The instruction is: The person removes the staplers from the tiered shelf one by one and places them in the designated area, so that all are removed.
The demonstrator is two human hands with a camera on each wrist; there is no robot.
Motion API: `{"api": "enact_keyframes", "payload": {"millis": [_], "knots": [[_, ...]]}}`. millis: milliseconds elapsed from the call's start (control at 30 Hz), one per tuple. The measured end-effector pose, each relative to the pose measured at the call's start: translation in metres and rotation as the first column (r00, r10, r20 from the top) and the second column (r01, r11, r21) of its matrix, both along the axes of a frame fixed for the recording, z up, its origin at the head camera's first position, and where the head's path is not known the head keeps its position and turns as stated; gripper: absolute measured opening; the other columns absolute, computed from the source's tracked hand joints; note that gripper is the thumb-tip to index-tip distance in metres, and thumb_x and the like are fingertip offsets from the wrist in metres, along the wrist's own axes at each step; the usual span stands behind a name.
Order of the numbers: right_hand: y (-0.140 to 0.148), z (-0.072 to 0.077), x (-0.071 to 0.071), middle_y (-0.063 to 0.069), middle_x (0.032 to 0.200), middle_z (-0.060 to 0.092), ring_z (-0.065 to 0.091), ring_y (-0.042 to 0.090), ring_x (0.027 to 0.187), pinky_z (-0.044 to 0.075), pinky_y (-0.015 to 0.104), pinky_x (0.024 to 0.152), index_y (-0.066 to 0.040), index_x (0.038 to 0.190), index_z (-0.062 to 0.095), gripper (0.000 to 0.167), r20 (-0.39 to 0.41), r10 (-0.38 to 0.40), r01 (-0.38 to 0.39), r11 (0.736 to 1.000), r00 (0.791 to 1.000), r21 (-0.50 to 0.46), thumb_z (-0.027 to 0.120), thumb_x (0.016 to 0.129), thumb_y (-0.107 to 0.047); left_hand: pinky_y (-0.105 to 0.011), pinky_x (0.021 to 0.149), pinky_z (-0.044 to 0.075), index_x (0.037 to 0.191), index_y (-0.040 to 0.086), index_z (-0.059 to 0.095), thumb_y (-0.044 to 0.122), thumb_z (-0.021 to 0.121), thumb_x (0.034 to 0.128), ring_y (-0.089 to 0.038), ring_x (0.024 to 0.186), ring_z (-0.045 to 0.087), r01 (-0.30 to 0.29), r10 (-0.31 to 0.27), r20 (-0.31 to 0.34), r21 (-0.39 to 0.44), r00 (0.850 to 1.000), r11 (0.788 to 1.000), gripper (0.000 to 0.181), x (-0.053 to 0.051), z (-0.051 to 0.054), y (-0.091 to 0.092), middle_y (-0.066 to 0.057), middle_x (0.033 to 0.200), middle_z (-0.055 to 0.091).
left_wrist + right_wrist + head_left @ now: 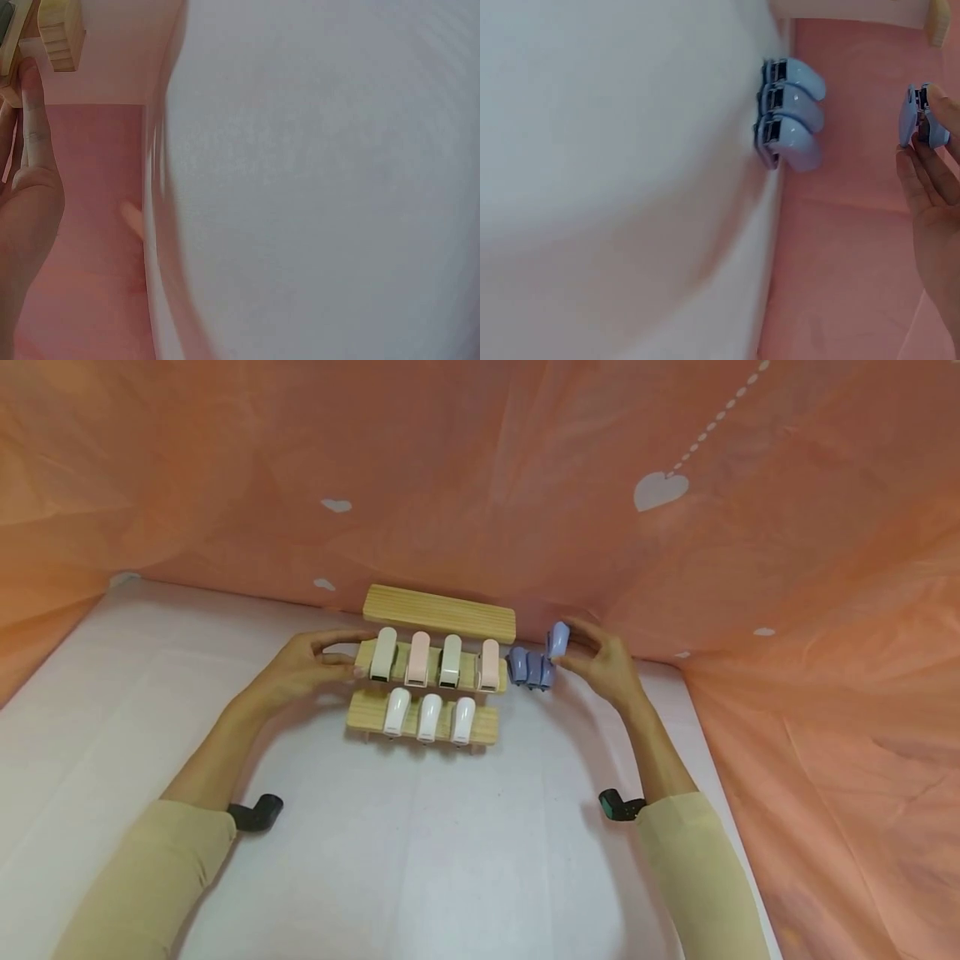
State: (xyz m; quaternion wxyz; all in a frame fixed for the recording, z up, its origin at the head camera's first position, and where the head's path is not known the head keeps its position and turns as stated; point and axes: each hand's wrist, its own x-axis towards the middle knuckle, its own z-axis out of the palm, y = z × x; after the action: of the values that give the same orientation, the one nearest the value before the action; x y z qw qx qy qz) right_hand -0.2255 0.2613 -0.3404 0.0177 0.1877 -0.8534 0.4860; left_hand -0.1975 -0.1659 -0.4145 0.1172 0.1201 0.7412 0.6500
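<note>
A wooden tiered stand (367, 710) holds several green and pink staplers (418, 660) on its middle tier and three white ones (429, 718) on the lowest. At the left end of the middle tier, my left hand (303, 668) grips the wood between thumb and fingers; in the left wrist view the hand (30, 195) is at the stand's edge (61, 37). My right hand (603, 668) pinches a blue stapler (558, 640), raised above three blue staplers (534, 669) beside the stand. The right wrist view shows that stapler (922, 116) between thumb and fingers (922, 176).
The top tier (438, 612) of the stand is bare wood. Behind it hangs an orange-pink cloth (480, 485) with white hearts, close to the back edge of the white table (450, 843). The cloth also stands along both sides.
</note>
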Motion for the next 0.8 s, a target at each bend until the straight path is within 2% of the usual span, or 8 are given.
{"api": "enact_keyframes", "payload": {"millis": [100,333,400,467,667,800], "knots": [[0.004,-0.003,0.002,0.028,0.132,0.058,0.056,0.039,0.123,0.045,0.051,0.102,0.010,0.138,0.051,0.060,0.008,-0.019,0.018,0.999,1.000,0.026,0.075,0.083,0.006,-0.035,0.089,0.054,0.142,0.008,0.055,0.001,0.073,0.0885,-0.018,0.099,0.070,0.003,-0.003,0.005,0.012,1.000,1.000,0.056,0.000,0.000,0.000,-0.009,0.115,0.071],[0.013,-0.012,0.003,0.029,0.134,0.056,0.055,0.042,0.123,0.051,0.023,0.093,0.009,0.141,0.049,0.063,0.034,-0.048,0.047,0.999,0.998,0.019,0.074,0.083,0.009,-0.034,0.089,0.054,0.142,0.009,0.055,0.000,0.072,0.0882,-0.027,0.101,0.069,0.001,-0.001,0.002,-0.003,1.000,1.000,0.057,0.000,0.000,0.000,-0.009,0.109,0.072],[0.015,-0.014,0.003,0.029,0.135,0.055,0.055,0.043,0.123,0.050,0.020,0.092,0.010,0.140,0.048,0.063,0.039,-0.058,0.058,0.998,0.998,0.015,0.074,0.083,0.010,-0.036,0.089,0.054,0.142,0.009,0.055,0.000,0.072,0.0883,-0.029,0.101,0.069,0.004,-0.004,-0.008,-0.008,1.000,1.000,0.057,0.000,0.000,-0.001,-0.008,0.108,0.072],[0.017,-0.017,0.002,0.029,0.135,0.055,0.055,0.042,0.123,0.051,0.022,0.093,0.010,0.140,0.049,0.062,0.037,-0.067,0.066,0.998,0.997,0.021,0.074,0.082,0.009,-0.038,0.089,0.054,0.142,0.008,0.054,0.000,0.072,0.0882,-0.031,0.101,0.069,0.008,-0.008,-0.016,-0.006,1.000,1.000,0.057,-0.001,0.000,-0.002,-0.009,0.107,0.073],[0.022,-0.025,0.001,0.028,0.134,0.056,0.055,0.041,0.123,0.046,0.049,0.101,0.011,0.138,0.051,0.061,0.017,-0.066,0.065,0.997,0.998,0.050,0.074,0.082,0.009,-0.038,0.088,0.055,0.142,0.007,0.054,0.002,0.073,0.0888,-0.026,0.100,0.070,0.022,-0.022,-0.023,0.019,1.000,1.000,0.057,-0.001,-0.001,-0.003,-0.011,0.114,0.071],[0.026,-0.033,0.001,0.029,0.133,0.057,0.056,0.042,0.122,0.043,0.053,0.102,0.012,0.137,0.050,0.060,0.031,-0.073,0.072,0.996,0.997,0.050,0.075,0.082,0.009,-0.033,0.086,0.055,0.142,0.008,0.054,0.006,0.074,0.0887,-0.020,0.099,0.070,0.029,-0.029,-0.035,0.007,0.999,1.000,0.057,-0.002,-0.003,-0.003,-0.012,0.119,0.068]]}}
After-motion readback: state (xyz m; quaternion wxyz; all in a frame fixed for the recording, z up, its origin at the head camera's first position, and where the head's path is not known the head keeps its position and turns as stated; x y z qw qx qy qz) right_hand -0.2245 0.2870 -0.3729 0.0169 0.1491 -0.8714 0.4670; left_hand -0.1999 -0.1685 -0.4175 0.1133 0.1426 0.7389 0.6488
